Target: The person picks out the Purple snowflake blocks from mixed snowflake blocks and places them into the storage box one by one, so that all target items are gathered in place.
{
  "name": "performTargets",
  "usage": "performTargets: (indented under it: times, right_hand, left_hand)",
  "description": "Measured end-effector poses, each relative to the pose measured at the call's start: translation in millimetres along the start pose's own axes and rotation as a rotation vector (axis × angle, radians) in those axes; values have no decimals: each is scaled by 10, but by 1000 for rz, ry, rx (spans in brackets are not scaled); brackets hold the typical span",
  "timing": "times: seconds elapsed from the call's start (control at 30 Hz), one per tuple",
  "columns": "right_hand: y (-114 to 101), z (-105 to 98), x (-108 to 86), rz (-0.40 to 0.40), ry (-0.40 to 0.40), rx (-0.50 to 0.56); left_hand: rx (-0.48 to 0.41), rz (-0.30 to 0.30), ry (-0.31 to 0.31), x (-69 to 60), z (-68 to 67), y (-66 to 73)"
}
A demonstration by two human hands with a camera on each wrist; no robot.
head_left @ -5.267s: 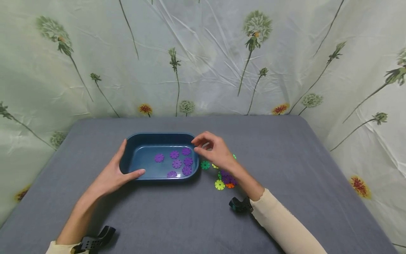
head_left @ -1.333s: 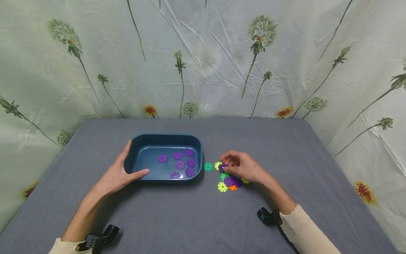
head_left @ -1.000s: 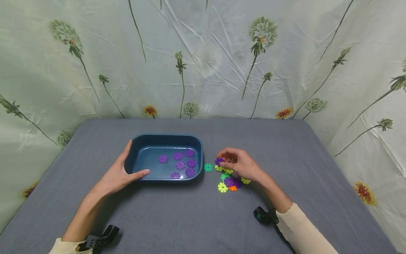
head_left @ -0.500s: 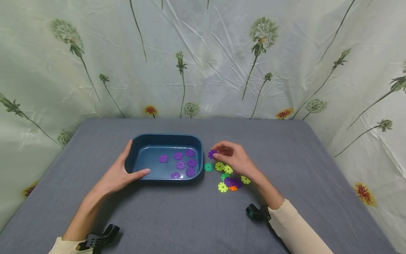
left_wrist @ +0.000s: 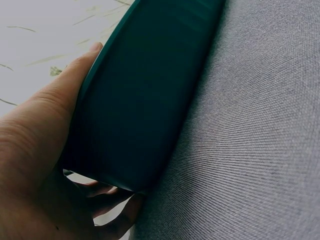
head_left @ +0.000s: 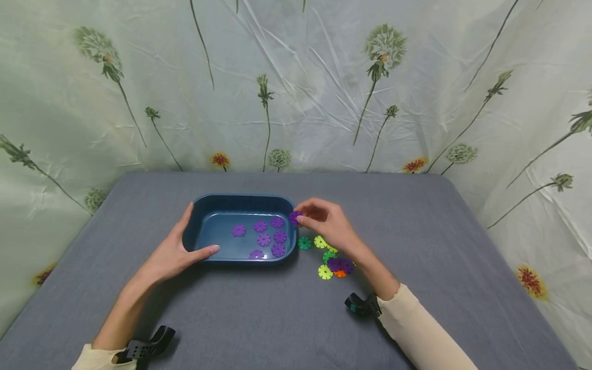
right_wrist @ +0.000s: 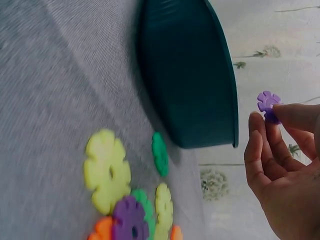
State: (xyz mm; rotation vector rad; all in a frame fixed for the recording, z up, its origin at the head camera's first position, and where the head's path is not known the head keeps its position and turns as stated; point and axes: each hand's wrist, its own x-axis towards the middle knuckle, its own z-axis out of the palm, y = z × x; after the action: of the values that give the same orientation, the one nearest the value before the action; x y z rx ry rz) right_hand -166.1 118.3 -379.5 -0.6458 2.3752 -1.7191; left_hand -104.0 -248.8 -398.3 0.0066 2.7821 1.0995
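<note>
A blue plastic tub [head_left: 240, 204] stands on the table with several purple flower-shaped interlocking discs [head_left: 263, 240] lying on its floor, mostly toward the right. My left hand [head_left: 173, 252] grips the tub's left end, thumb along the near side and fingers round the corner, as the left wrist view shows. Between thumb and fingertips my right hand [head_left: 328, 223] pinches one purple interlocking disc [right_wrist: 269, 102]. That disc is at the tub's right rim, above rim height. Right of the tub lies a loose pile with yellow discs [head_left: 325, 272], purple discs [head_left: 339, 265] and an orange disc [head_left: 340, 274].
A green disc [head_left: 304, 243] lies alone close to the tub's right side. Grey cloth [head_left: 259, 318] covers the table. Behind it hangs a flower-printed curtain [head_left: 314, 103]. My right forearm passes over part of the pile's right side.
My right hand has lifted a purple disc from the pile and carried it left and away from me to the tub's right rim. My left hand has kept its grip on the tub.
</note>
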Motion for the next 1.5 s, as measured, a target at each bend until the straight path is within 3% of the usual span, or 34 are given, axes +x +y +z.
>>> performTargets:
  times: [0.17, 0.9, 1.5]
  right_hand:
    - [-48, 92, 52, -40, -4, -50]
    - [-110, 332, 193, -59, -34, -73]
    - [-182, 561, 346, -66, -119, -123]
  left_hand:
    - [-4, 1, 0, -13, -14, -8]
    - [-2, 7, -7, -5, -19, 5]
    - [-2, -1, -4, -2, 1, 7]
